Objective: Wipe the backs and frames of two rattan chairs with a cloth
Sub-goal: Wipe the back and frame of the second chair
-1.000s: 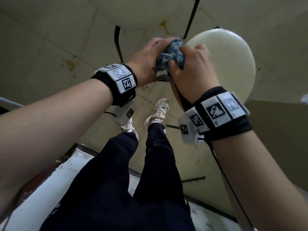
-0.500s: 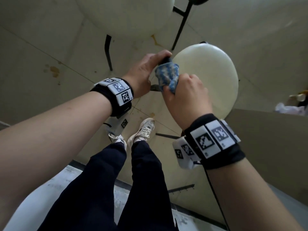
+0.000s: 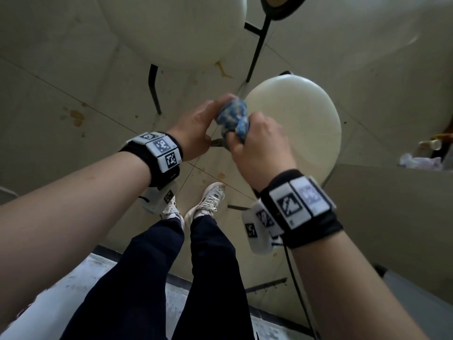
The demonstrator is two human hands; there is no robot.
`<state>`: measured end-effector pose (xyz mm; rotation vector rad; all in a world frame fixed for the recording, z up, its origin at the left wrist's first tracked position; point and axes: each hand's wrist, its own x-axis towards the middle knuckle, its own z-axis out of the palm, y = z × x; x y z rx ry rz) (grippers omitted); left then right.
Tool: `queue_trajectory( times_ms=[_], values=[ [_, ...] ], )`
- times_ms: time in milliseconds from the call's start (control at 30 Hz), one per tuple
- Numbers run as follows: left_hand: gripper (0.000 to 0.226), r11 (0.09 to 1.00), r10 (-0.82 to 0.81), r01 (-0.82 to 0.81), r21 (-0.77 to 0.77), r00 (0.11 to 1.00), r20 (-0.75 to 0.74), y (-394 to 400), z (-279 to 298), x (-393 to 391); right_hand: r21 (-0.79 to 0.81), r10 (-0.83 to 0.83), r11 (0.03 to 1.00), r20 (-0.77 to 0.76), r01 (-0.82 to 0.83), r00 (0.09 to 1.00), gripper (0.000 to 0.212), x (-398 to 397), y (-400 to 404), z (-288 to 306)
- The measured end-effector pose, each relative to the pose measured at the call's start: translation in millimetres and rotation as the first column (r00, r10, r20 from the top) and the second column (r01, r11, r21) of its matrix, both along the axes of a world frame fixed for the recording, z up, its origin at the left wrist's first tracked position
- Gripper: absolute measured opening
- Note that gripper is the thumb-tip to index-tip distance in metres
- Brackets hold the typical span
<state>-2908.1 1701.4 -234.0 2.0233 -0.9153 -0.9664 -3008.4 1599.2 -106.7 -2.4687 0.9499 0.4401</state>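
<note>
both hands, left hand [image 3: 196, 133] and right hand [image 3: 259, 146], grip a bunched cloth [image 3: 232, 119] over stained floor tiles [image 3: 61, 99].

stained beige tiled floor [image 3: 61, 69], grey wall panel [image 3: 392, 217]

Down below the fingers, two white sneakers [image 3: 196, 207] stand on stained tile floor [image 3: 61, 99]. Far right of the fingers, crumpled litter [image 3: 416, 160] sits behind a low wall [image 3: 392, 217].

Looking like a plain café or canteen-type indoor spot w/ round cream seats [image 3: 301, 123] sitting on thin black metal frames [image 3: 257, 49], a stained beige tiled floor [image 3: 61, 77] showing grout lines, & litter [image 3: 416, 160] lying by the right edge.
</note>
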Motion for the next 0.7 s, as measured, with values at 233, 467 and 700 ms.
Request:
queue_trajectory(
  times_ms=[233,467,700],
  values=[
    [0.111,0.994,0.047,-0.060,-0.092,0.989,-0.137,9,-9,-18,-0.106,0.046,0.993,-0.045,-0.050,0.998,0.032,-24,18,4],
    [0.102,0.996,0.083,-0.088,-0.029,0.986,-0.141,11,-12,-22,-0.069,0.019,0.997,-0.114,-0.027,0.993,0.025,13,7,-11],
    [0.095,0.995,0.094,-0.090,0.037,0.985,-0.142,11,-11,-20,-0.011,0.036,0.999,-0.085,-0.037,0.996,0.021,15,3,-12]
  ],
)
